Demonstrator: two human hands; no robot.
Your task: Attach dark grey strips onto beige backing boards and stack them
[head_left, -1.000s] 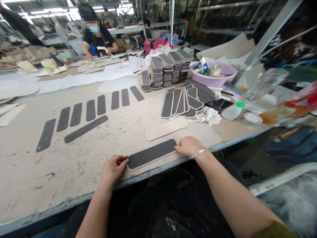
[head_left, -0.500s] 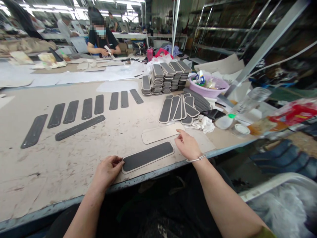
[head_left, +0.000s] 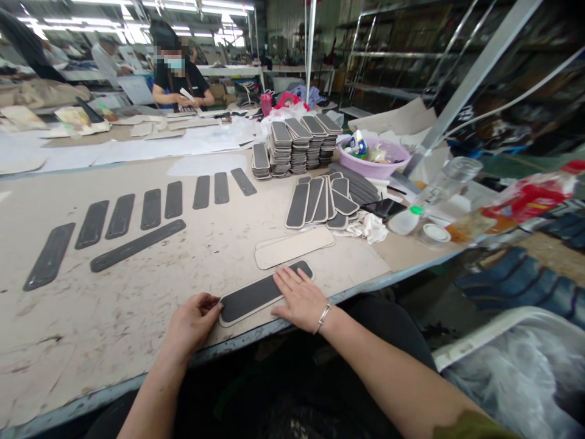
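Note:
A dark grey strip with a cream border [head_left: 251, 297] lies flat near the table's front edge. My left hand [head_left: 195, 323] pinches its left end between thumb and fingers. Flat on its right part rests my right hand [head_left: 299, 299], fingers spread, with a bracelet at the wrist. Just behind are overlapping cream strips [head_left: 295, 247]. Several bare dark grey strips [head_left: 119, 216] are laid out to the left, one of them [head_left: 137, 245] slanting. A loose pile of bordered strips [head_left: 315, 198] sits farther back on the right.
Tall stacks of bordered strips [head_left: 299, 146] stand at the back beside a purple basin [head_left: 375, 157]. Bottles [head_left: 404, 221], a phone [head_left: 382, 208] and a white cloth [head_left: 368, 227] are at the right. Across the table a masked person [head_left: 180, 79] holds something pale.
My right hand has moved left from the cream strips onto the dark bordered strip, and its fingers have spread. My left hand stays at the strip's left end. The view has shifted slightly.

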